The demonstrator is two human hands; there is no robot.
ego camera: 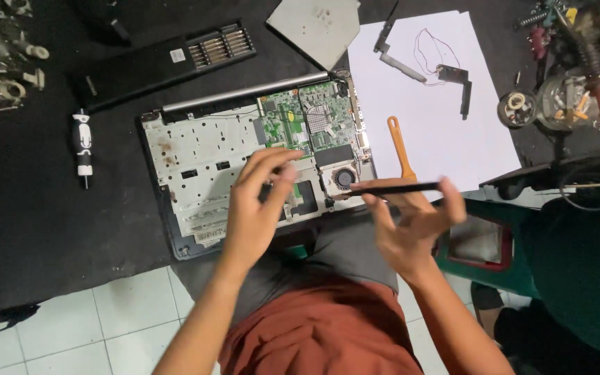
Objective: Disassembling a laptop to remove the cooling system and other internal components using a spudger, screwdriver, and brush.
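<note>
Even, fairly bright light falls from above, with soft shadows. The white paper sheet (439,118) is close to blown out, while the black mat (36,222) swallows detail. The right hand (411,229) and the thin black tool (397,188) it holds are smeared by motion blur; the left hand (255,208) is slightly soft. Clutter in the top corners is less crisp.

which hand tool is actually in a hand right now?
The slim black tool, pinched in the right hand over the laptop's fan. The orange pry tool lies on white paper; the black-and-white screwdriver lies on the black mat.
</note>
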